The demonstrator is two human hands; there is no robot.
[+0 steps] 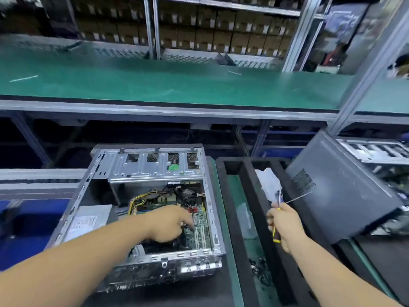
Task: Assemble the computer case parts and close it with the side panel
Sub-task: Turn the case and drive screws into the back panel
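Now: one open case (141, 173), one screwdriver (279, 209), two hands.

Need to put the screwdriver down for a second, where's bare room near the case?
The green strip between the black foam rails is bare beside the clear bag; nearer you, small black parts crowd it. The upper green shelf looks bare but far.
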